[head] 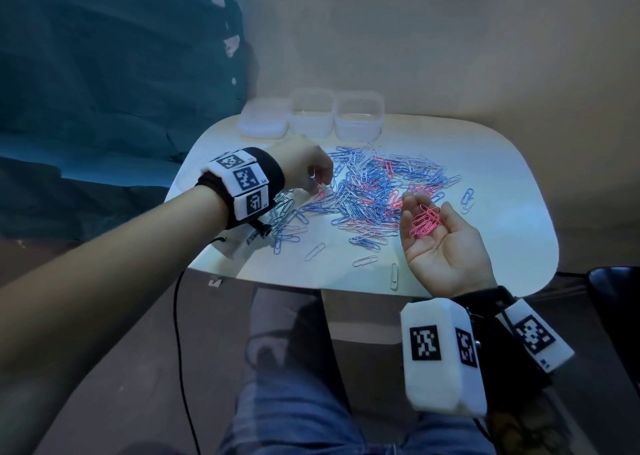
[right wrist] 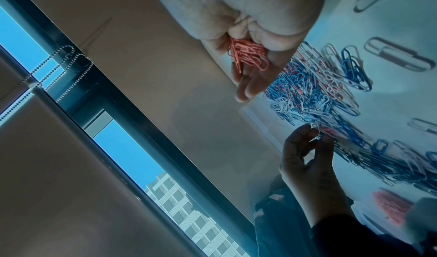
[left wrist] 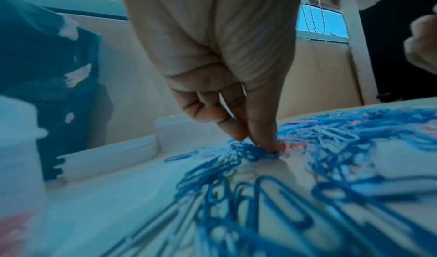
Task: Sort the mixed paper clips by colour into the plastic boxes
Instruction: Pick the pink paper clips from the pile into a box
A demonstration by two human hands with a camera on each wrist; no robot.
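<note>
Right hand point(head: 446, 246) palm-up, pink clips point(head: 425, 221) atop; left hand point(head: 304, 161) pinching clip point(right wrist: 327, 130).

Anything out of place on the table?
Nothing damaged. One stray pale clip lies close to the near edge of the table, apart from the main pile; a knock could send it off.

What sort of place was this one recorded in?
Likely an ordinary room in a city flat or office: a small white table serves as the work surface, there is a window with a blind's bead chain, and a tall building stands outside.
</note>
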